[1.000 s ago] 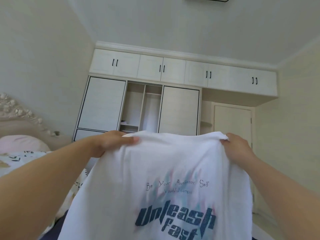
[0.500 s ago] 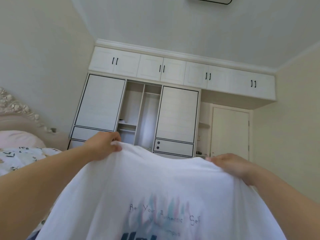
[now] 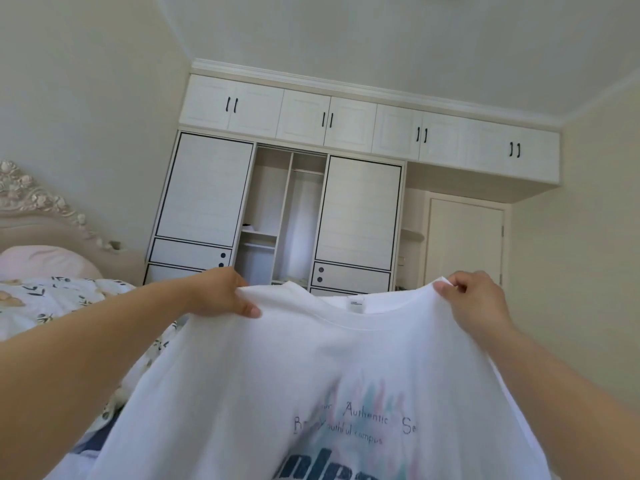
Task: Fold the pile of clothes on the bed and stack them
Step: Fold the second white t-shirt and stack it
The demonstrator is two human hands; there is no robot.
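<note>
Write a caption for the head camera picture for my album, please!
Left hand and right hand hold up a white printed T-shirt by its shoulders, facing the wardrobe.

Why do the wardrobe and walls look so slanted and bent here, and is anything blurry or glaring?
Head view: the wide-angle lens bows and tilts the wardrobe and ceiling lines. Light is soft and even, without harsh glare or strong shadows. The white T-shirt, held by the left hand and right hand, is fairly sharp, though its print looks slightly smeared.

Both arms outstretched, left hand (image 3: 221,295) and right hand (image 3: 476,301) pinched closed, raised level.
</note>
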